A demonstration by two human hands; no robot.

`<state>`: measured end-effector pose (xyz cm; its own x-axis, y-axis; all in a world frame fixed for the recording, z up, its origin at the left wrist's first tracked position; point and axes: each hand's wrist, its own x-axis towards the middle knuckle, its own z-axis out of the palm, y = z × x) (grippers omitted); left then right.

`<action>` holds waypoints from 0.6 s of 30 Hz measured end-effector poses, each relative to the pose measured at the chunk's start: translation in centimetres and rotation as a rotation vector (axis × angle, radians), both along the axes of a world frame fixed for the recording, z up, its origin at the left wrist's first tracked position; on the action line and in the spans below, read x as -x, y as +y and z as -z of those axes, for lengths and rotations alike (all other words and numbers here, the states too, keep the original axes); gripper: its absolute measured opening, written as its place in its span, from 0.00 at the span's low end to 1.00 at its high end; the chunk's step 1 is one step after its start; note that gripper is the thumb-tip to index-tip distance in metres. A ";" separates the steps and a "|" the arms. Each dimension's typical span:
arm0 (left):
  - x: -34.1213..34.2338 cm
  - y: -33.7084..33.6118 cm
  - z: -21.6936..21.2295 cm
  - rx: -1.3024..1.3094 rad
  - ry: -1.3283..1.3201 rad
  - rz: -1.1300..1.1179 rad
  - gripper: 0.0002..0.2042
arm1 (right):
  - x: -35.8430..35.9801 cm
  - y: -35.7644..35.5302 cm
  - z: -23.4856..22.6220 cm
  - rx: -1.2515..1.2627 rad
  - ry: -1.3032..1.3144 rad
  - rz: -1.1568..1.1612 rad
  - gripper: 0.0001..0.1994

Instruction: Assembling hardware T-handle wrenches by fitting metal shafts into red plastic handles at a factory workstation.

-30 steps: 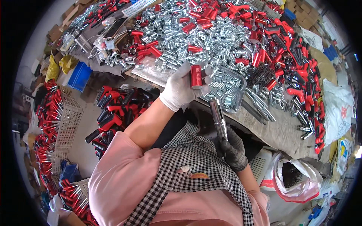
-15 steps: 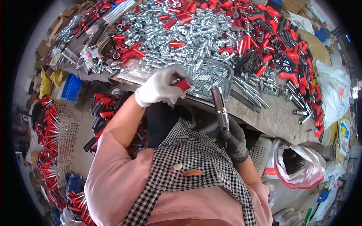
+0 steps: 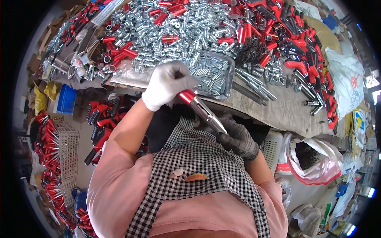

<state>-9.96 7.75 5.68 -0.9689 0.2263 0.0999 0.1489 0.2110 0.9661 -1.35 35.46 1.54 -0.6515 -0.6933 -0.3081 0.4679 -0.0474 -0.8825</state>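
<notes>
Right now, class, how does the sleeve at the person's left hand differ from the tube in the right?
The sleeve is red; the tube is silver. The sleeve shows only a short part, by the white-gloved left hand; the tube shows a longer stretch, held in the dark-gloved right hand. Both look glossy and line up along one slant.

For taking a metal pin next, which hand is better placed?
Probably the left hand: it is nearer the pin tray, though at the red sleeve; the right hand, farther away, grips the chrome tube.

left hand (image 3: pixel 166 86) holds red sleeve (image 3: pixel 186 95)
</notes>
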 end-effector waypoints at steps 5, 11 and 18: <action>0.0 2.1 -0.1 0.120 0.205 -0.012 0.05 | -1.1 -0.4 1.4 0.171 -0.103 0.120 0.29; 1.1 1.8 -0.6 0.064 0.140 0.221 0.07 | -1.2 -1.4 1.6 0.204 -0.162 0.133 0.31; -0.5 4.9 2.7 -0.183 0.166 0.249 0.07 | -0.7 -2.2 2.3 0.310 -0.142 0.156 0.31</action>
<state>-9.47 12.60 2.94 -0.8532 0.4178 0.3123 0.3323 -0.0262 0.9428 -0.62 33.24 -0.76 -0.7223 -0.6636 -0.1946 0.5510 -0.3822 -0.7418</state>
